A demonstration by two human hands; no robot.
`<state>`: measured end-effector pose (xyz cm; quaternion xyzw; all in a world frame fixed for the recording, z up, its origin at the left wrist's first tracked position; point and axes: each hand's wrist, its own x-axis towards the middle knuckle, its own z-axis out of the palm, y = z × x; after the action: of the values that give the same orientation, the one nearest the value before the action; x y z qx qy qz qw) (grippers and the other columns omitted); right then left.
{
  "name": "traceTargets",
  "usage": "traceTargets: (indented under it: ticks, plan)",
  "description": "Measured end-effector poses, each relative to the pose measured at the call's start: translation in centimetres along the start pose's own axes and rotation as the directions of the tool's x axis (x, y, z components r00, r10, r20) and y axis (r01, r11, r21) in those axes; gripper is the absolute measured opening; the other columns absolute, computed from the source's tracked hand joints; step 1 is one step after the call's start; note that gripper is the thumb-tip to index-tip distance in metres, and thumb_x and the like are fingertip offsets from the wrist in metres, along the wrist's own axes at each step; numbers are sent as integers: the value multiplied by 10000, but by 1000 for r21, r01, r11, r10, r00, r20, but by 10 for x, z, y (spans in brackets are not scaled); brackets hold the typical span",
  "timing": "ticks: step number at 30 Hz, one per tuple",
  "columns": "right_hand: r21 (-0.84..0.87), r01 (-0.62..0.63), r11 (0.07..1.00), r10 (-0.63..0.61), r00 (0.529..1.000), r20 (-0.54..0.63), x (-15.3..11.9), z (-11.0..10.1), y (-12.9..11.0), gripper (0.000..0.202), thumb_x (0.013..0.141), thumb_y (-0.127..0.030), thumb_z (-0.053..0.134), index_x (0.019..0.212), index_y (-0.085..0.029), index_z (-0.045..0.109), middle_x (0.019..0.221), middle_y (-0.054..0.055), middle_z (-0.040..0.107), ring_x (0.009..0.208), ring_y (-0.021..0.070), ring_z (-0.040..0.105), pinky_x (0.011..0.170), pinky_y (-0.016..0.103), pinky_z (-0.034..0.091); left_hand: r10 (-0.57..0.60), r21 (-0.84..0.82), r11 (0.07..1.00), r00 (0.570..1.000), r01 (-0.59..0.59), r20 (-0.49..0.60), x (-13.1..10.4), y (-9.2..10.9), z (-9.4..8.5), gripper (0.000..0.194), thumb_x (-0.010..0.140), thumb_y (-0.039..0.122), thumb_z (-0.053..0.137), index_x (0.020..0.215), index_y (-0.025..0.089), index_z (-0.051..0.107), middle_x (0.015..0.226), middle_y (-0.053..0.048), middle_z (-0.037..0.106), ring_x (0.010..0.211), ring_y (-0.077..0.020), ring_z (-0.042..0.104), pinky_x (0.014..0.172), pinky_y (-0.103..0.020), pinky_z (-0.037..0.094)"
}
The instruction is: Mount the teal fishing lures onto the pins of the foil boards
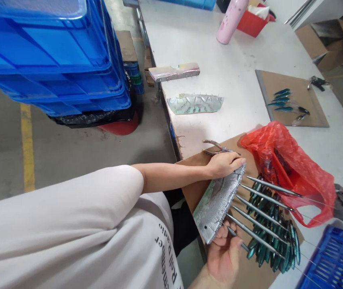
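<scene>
My left hand (224, 163) is closed around the upper end of a silvery, foil-like holder (219, 200), held tilted above brown cardboard. Slim grey-green spindle-shaped pieces (260, 218) stick out from its right edge in a row, with thin wires at their far ends. At the holder's lower end, my right hand (224, 255) is palm up, with curled fingers and thumb around the lowest slim piece (238, 239). Beneath the row lies a pile of shiny teal fish-shaped pieces (275, 241). Pliers (218, 147) rest just beside my left hand.
A red plastic bag (298, 160) and blue basket (334, 257) are at the right. Two more holders, one silvery (195, 104), lie on the white table (228, 68). Farther back are a board (299, 88) with teal pieces and a pink bottle (231, 22). Blue crates (47, 44) stand left.
</scene>
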<state>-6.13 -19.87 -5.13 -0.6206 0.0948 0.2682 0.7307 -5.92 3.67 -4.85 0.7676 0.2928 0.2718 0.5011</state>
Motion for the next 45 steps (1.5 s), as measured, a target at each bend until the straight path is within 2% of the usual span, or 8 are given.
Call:
traceTargets:
  ticks: [6,12,20,26,29,35,40,45]
  plan:
    - [-13,1,1000,-1,1000,23,2,-1,2,129,787,-312,530,750,-256,640,829,-61,642,790,57,622,733,167,520,13,-2,1000,1000,-14,-9,0,-2,2,355,899,398,305,846,173,575,844,-12,618,777,-134,557,715,-231,395]
    - [-36,44,998,-43,998,52,4,-3,4,149,809,-292,493,788,-254,636,827,-28,631,775,73,622,719,204,530,17,7,1000,1000,-16,-8,1,-2,1,353,900,393,311,861,169,581,855,-18,621,788,-137,560,735,-241,401]
    - [-39,11,999,-9,999,48,6,-5,0,122,782,-297,533,824,-249,638,838,-20,636,768,77,623,686,188,528,4,18,1000,1000,-4,-8,0,0,1,346,899,391,320,858,170,583,851,-16,622,790,-140,563,739,-246,406]
    - [-199,72,977,-53,994,97,1,-7,-18,181,722,-302,605,886,-231,636,874,3,649,828,144,633,719,262,547,15,24,1000,1000,-15,-15,0,-1,2,346,898,395,323,844,171,581,846,-14,621,791,-136,560,728,-238,400]
    - [-307,150,940,-110,983,145,-4,-2,-27,214,695,-312,632,885,-214,629,874,8,646,821,156,634,727,276,547,41,37,999,998,-39,-39,0,-3,3,354,898,404,317,837,172,577,831,-12,617,776,-138,557,711,-238,396]
    - [-434,277,857,-252,961,114,-16,17,-35,242,658,-285,673,887,-226,623,783,-27,668,712,117,639,681,205,540,59,52,997,997,-57,-47,0,-3,5,338,896,392,329,826,173,576,816,-11,615,752,-131,545,698,-236,389]
    - [-516,271,813,-262,961,93,-19,25,-38,209,614,-303,706,795,-218,646,724,-33,682,666,105,637,638,167,531,43,29,999,998,-42,-42,0,-3,5,352,894,405,322,833,174,580,824,-19,612,762,-138,544,716,-249,389]
    - [-485,187,854,-188,981,48,-19,30,-43,222,589,-314,723,754,-189,644,706,-13,686,650,116,637,618,175,534,13,4,1000,1000,-13,-21,-1,0,3,348,896,403,323,864,176,584,856,-20,617,789,-137,549,739,-246,390]
